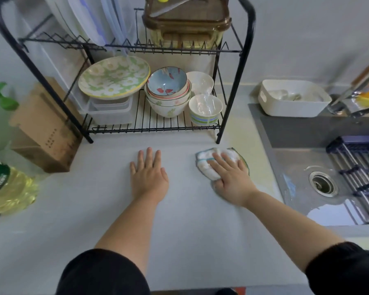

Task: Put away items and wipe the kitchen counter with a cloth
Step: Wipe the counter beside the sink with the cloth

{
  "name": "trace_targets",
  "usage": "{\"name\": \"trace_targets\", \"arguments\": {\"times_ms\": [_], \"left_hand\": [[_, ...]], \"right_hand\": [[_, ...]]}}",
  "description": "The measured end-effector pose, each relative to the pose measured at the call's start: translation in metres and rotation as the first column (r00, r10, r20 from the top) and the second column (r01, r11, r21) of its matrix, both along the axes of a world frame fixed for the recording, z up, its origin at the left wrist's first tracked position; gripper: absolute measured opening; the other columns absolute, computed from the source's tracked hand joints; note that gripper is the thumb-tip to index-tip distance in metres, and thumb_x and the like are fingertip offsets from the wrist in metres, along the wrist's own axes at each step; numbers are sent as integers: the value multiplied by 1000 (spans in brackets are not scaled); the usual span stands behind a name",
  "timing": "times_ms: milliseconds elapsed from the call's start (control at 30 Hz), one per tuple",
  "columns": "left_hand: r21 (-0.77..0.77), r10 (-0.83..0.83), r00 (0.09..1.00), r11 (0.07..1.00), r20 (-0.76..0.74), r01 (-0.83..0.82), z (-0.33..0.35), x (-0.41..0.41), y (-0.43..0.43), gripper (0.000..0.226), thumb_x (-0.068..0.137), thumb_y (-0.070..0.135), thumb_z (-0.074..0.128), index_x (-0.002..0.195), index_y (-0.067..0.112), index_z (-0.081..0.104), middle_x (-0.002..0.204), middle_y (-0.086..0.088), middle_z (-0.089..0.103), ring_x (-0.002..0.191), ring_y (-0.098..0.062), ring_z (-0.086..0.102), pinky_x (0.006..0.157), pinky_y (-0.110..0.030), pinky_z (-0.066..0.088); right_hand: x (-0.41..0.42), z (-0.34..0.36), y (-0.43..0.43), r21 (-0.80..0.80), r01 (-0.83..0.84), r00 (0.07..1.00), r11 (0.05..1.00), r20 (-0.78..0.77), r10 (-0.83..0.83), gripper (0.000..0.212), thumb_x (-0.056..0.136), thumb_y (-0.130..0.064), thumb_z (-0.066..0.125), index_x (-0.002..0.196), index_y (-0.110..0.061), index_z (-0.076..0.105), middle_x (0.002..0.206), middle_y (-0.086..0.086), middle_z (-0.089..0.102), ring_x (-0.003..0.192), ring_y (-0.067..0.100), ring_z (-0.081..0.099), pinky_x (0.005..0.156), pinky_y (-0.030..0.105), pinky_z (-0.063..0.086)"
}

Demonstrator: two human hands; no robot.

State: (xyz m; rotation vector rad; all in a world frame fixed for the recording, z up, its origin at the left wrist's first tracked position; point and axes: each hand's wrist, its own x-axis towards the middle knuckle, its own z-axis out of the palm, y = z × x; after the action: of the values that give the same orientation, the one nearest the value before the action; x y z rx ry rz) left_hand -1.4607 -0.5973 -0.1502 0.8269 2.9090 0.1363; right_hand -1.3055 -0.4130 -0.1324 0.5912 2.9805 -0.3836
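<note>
The left hand [149,177] lay flat on the pale grey bench [179,231], palm down, fingers straight and slightly spread, released and holding nothing. To its right, the right hand [232,179] pressed down on a white cloth [205,167] with a teal edge. Its fingers were stretched over the cloth rather than clenched round it. The cloth sat bunched on the bench just near of the right leg of a black wire dish rack [149,124], between the left hand and the steel sink [296,177] on the right.

On the rack's lower shelf, a green floral plate [114,77] rested on clear plastic tubs at the left. A stack of bowls [168,92] stood in the middle, and a striped cup [205,109] was at the right. A brown-lidded glass container [185,24] stood on the upper shelf. A white tub [292,99] sat at the far edge of the sink. At the left of the bench stood a cardboard box [43,128], with an oil bottle [6,188] nearer.
</note>
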Motion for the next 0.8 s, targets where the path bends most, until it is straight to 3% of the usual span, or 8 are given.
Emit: {"name": "trace_targets", "arguments": {"times_ms": [100, 233, 300, 367, 467, 567, 800], "left_hand": [[21, -4, 1000, 1000, 7, 3, 1, 1, 1, 54, 98, 30, 27, 151, 23, 17, 160, 0, 8, 147, -23, 2, 116, -49, 6], [157, -312, 947, 934, -77, 321, 1, 6, 10, 55, 89, 29, 25, 128, 7, 57, 140, -15, 49, 130, -33, 46, 104, -54, 35], [158, -385, 919, 906, -78, 393, 4, 10, 25, 66, 87, 35, 15, 134, 9, 51, 145, -13, 44, 135, -29, 40, 108, -50, 31], [142, -308, 951, 943, 37, 300, 11, 16, 46, 64, 91, 39, 10, 146, 16, 33, 156, -5, 25, 145, -22, 18, 115, -44, 15], [100, -154, 983, 984, 96, 145, 10, 25, 83, 51, 100, 32, 23, 151, 21, 18, 160, 0, 7, 147, -18, 1, 117, -44, 5], [38, -75, 995, 997, 66, 73, 4, 31, 103, 54, 100, 34, 21, 152, 23, 9, 161, 2, 0, 147, -21, -5, 117, -48, 4], [-29, 49, 995, 999, 84, -47, 4, 28, 129, 57, 101, 41, 14, 152, 23, -1, 160, 6, -9, 147, -21, -9, 115, -51, 3]], "right_hand": [[-32, 2, -16, -32, 177, 983, 984, 47, -175, 65, 86, -45, 26, 148, -25, 23, 160, -3, 6, 147, 25, 2, 114, 54, 4], [0, 0, -15, -71, -8, 998, 997, 65, 13, 80, 73, -51, 11, 150, -28, 19, 160, -4, 2, 147, 27, -1, 114, 53, 4], [29, 0, -4, -54, -51, 996, 997, 71, 55, 85, 69, -52, 5, 150, -31, 16, 160, -7, -3, 147, 23, -5, 115, 50, 2], [42, 1, 2, -17, -16, 996, 1000, 89, 17, 86, 69, -53, 1, 151, -31, 12, 160, -8, -7, 147, 22, -8, 115, 49, 0], [33, 2, 5, -7, 68, 992, 998, 103, -67, 91, 67, -53, -4, 152, -26, 9, 160, -5, -9, 147, 23, -9, 115, 51, -2], [16, 0, 22, 6, 119, 989, 993, 91, -119, 93, 66, -52, -8, 152, -23, 7, 160, -3, -8, 147, 26, -7, 115, 51, -2], [-11, -6, 70, -16, 71, 997, 997, 38, -70, 86, 71, -50, -4, 152, -24, 12, 160, -4, -3, 147, 24, -5, 116, 47, 0]]}}
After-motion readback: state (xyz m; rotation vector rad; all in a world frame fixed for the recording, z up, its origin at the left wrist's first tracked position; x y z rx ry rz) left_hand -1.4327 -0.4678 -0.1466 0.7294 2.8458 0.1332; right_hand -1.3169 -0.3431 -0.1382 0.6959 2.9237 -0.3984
